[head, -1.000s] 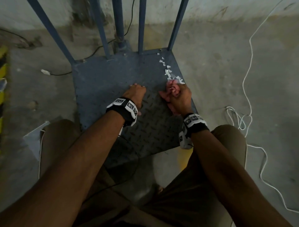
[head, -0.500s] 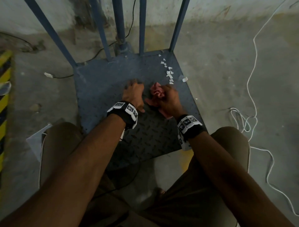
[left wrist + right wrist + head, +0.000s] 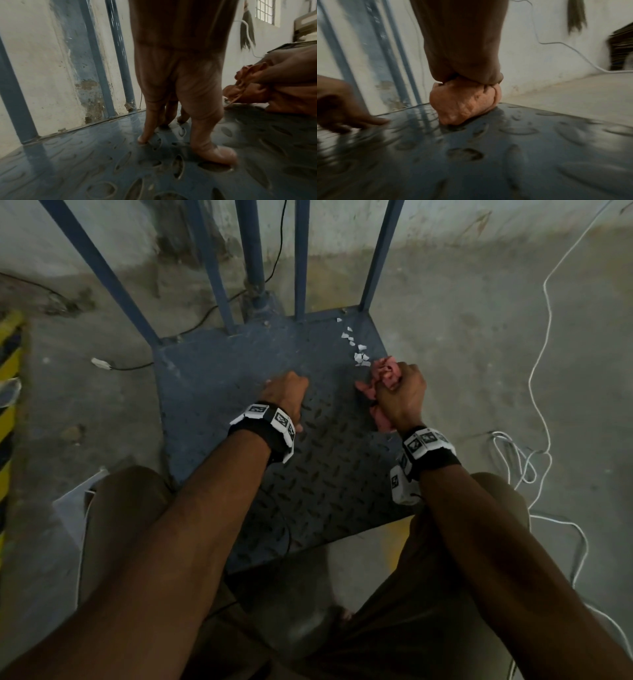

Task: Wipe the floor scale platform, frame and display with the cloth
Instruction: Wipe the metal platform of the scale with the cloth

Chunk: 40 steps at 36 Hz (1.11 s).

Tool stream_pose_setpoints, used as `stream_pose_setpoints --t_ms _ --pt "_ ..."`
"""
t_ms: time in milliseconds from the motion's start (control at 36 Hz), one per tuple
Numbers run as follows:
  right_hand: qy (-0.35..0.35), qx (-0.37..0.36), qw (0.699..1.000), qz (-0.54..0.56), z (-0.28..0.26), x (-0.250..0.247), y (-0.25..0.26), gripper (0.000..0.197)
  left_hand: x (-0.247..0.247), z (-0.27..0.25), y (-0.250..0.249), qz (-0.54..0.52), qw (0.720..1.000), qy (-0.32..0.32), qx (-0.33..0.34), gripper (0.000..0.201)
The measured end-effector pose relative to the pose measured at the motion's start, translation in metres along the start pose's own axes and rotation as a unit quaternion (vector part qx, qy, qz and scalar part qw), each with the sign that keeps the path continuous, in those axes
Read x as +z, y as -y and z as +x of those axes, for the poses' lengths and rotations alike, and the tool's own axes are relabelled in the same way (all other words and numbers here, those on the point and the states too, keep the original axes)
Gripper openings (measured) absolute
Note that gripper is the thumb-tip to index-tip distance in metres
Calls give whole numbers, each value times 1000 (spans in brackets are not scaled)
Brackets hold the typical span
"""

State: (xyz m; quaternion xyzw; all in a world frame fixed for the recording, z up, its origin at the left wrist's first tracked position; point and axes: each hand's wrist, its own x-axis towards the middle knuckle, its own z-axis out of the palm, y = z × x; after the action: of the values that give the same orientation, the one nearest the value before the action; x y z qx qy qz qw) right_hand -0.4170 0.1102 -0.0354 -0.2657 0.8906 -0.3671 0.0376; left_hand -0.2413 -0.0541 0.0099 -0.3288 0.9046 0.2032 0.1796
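Right hand (image 3: 400, 397) balled round the pink cloth (image 3: 385, 374), pressing it to the scale platform (image 3: 222, 371) near its right edge, just beside white paper scraps (image 3: 359, 354). Left hand (image 3: 286, 395) (fingers straight) propped on fingertips (image 3: 143, 139) mid-platform, holding nothing.

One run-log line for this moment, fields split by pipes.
step: wiping platform | right hand: grips crumpled pink cloth on blue tread-plate scale platform | left hand: fingertips on platform | white paper scraps: far right corner
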Motion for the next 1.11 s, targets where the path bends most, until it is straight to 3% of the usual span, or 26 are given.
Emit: stream_pose_setpoints --t_ms 83,194,250,417,556,694,778,833,917,1028,1111 --pt "65 -8 996 65 -13 16 22 56 -2 -2 -2 -17 1000 -10 -5 52" --pt "147 -67 986 27 -25 43 36 55 -9 -2 0 -29 999 -18 -10 61" --pt "142 -85 986 20 -23 49 36 57 -8 1 1 -15 999 -35 -1 59" --pt "73 -21 997 27 5 34 20 52 -6 1 -5 34 994 -101 4 42" --pt "13 15 1000 -8 31 17 1 67 -6 1 -8 39 994 -101 1 56" --pt "25 51 997 49 25 16 19 42 -12 2 -6 13 997 -74 6 68" --pt "93 2 988 125 10 37 43 48 -23 6 -8 -15 998 -50 19 50" --pt "124 -41 986 108 -2 50 57 42 -25 11 -10 -12 999 -44 23 39" --pt "130 -100 985 56 -8 63 59 62 -19 18 -6 -1 999 -45 24 42" --pt "122 -46 991 16 16 60 44 53 -19 23 -1 -13 998 -47 29 48" --pt "62 -2 998 18 40 45 23 52 -21 29 -1 -8 999 -45 28 53"
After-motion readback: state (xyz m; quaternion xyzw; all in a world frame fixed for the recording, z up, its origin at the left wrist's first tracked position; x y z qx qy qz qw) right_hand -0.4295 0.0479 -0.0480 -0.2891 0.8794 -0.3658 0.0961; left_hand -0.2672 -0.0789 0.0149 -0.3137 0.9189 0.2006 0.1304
